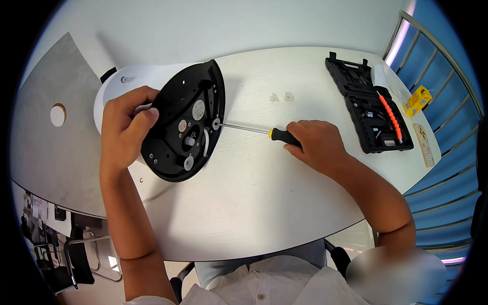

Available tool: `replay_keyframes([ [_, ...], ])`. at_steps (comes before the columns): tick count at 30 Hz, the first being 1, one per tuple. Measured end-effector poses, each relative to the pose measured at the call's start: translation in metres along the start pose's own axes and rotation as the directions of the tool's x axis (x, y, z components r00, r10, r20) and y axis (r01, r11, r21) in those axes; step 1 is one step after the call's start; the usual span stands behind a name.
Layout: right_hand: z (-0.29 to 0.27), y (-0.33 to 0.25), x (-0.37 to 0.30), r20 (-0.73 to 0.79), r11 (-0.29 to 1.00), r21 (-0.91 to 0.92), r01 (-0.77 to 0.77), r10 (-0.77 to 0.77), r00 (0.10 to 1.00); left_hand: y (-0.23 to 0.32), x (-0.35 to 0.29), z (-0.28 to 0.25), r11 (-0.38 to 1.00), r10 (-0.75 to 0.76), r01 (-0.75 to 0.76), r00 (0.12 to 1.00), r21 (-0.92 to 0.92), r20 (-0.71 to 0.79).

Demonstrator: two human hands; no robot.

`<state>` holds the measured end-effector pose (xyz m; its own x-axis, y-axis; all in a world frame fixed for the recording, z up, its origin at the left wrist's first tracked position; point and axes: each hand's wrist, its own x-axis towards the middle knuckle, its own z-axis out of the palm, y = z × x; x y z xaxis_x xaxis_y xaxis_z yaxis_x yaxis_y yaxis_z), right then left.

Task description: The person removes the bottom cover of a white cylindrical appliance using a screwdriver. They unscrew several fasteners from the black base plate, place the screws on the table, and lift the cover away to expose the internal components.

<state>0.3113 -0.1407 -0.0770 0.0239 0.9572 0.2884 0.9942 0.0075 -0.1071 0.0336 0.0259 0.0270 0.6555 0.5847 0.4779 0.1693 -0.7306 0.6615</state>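
Observation:
My left hand (127, 124) is closed on the edge of a black rounded base (170, 109), holding it tilted up with its underside toward me. Round stickers, whitish round feet and a short white curved piece show on that underside. Behind it lies a white rounded housing (114, 86), partly hidden by my hand and the base. My right hand (317, 145) grips the black handle of a screwdriver (249, 128). Its metal shaft points left, and the tip meets the whitish round foot (216, 124) at the base's right edge. Whether it sits in a screw is too small to tell.
Two small translucent pieces (288, 96) lie mid-table. At the right are an open black tool case (363, 107) with an orange flexible shaft (389, 114) across it, a yellow box (417, 100) and a pale remote-like strip (423, 145). Metal railings (450, 84) border the table's right side.

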Motion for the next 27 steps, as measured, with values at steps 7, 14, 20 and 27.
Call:
replay_keyframes([
  [7,-0.027,0.008,0.014,0.593,0.789,0.335,-0.515,0.248,0.766,0.009,-0.005,0.001,1.000,-0.004,0.004,1.000,-0.005,-0.005],
  [14,-0.032,0.006,0.005,0.337,0.938,0.259,-0.229,0.135,0.932,0.015,-0.005,0.003,0.999,-0.013,0.014,1.000,0.038,-0.015],
  [20,-0.012,0.005,0.002,0.046,0.988,0.138,-0.074,0.068,0.997,0.012,-0.003,0.007,0.995,-0.026,0.033,0.997,0.092,-0.075],
  [27,-0.012,0.020,0.009,0.351,0.868,0.408,-0.281,0.135,0.927,0.012,-0.003,0.007,0.989,0.001,0.011,0.997,0.147,-0.084],
])
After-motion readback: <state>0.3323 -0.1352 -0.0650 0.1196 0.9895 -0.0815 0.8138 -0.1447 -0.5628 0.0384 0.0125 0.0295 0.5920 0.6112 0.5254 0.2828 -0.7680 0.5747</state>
